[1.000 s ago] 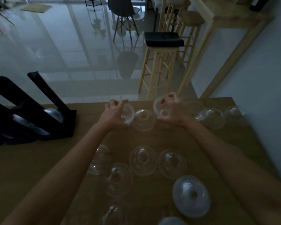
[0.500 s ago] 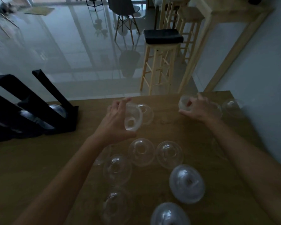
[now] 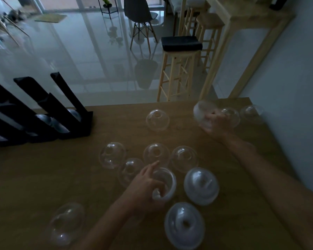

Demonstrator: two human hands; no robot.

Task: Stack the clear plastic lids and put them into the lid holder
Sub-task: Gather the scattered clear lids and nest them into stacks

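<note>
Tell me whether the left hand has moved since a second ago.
Yes. The left hand, holding a clear lid, has pulled back toward the person: it was at the far row of lids, level with the lid holder, and is now among the near lids.

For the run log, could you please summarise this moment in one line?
left hand: holds lid stack | right hand: holds lids | lid holder: partly filled | loose lids remain on table

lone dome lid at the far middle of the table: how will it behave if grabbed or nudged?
The lone dome lid looks like thin clear plastic, so probably very light and apt to skid across the smooth wooden table when nudged. Its wall likely flexes under a pinch. It sits rim down, so it should slide rather than roll; the glossy dome may be slippery.
</note>
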